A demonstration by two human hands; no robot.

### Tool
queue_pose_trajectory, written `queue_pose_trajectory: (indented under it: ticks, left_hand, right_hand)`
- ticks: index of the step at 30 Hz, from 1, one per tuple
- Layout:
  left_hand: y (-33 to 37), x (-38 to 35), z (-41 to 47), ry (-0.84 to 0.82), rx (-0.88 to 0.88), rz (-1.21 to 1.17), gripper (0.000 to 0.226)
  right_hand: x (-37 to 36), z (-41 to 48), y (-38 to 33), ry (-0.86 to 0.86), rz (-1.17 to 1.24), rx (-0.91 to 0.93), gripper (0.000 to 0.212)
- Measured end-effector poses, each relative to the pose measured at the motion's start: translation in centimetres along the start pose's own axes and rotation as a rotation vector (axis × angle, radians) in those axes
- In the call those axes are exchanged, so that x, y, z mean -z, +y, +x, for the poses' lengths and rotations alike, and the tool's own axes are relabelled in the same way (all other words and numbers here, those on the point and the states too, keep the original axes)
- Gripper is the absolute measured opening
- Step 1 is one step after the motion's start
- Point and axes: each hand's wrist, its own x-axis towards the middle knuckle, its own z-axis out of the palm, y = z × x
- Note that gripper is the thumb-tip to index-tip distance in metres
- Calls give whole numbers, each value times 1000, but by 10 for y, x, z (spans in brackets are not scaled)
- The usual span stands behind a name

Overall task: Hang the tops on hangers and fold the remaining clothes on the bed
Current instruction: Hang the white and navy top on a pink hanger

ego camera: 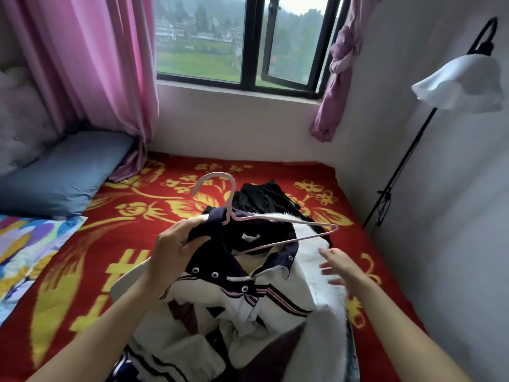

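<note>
A white jacket (278, 310) with a navy collar, striped trim and snap buttons hangs above the bed in front of me. My left hand (172, 250) grips the left side of its navy collar. A pink wire hanger (234, 213) sits partly inside the neck opening, its hook pointing up and left and its right arm sticking out past the collar. My right hand (340, 267) hovers just right of the collar with fingers spread, holding nothing. White furry fabric (330, 307) lies under that hand. Dark clothes (261, 197) are piled on the bed behind the jacket.
The bed has a red blanket with yellow flowers (143, 213). A blue pillow (66, 172) and a multicoloured cloth (24, 244) lie at the left. A floor lamp (457, 84) stands at the right wall. Pink curtains (93, 62) flank the window.
</note>
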Motion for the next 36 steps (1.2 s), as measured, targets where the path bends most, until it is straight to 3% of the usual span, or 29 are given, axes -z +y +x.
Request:
queue_pose_trajectory:
  ticks: [2, 7, 11, 15, 19, 22, 24, 25, 28, 32, 36]
  left_hand:
    - [7, 0, 3, 2, -12, -26, 49]
    - [-1, 0, 2, -17, -5, -96, 78]
    - [-3, 5, -2, -2, -44, -95, 64]
    - [-13, 20, 0, 23, -26, -58, 83]
    - [-37, 44, 0, -38, -50, 9, 91]
    - [-45, 49, 1, -37, -116, 69, 75]
    - [-42, 53, 5, -36, -217, 96, 36]
    - [-41, 54, 6, -57, -281, 129, 28]
    - [-44, 48, 9, -119, -473, 294, 38]
    - [-39, 26, 17, -103, -505, 381, 35]
    - [-27, -1, 25, -74, -396, 364, 31]
  right_hand:
    - [-17, -4, -14, -71, 26, 18, 31]
    - [-45, 9, -32, -15, 117, 41, 34]
    - [-60, 17, -40, -11, 100, 90, 12]
    - [-52, 23, -39, 109, -27, 158, 23]
    - [-22, 18, -46, 184, 137, 155, 28]
    - [-6, 12, -61, 237, 226, 185, 31]
    - [5, 7, -68, 252, 263, 198, 31]
    - [12, 4, -72, 258, 279, 210, 31]
    - [26, -9, -89, 326, 217, 296, 33]
    - [16, -44, -115, 400, 109, 446, 30]
    - [-27, -86, -130, 192, 245, 494, 16]
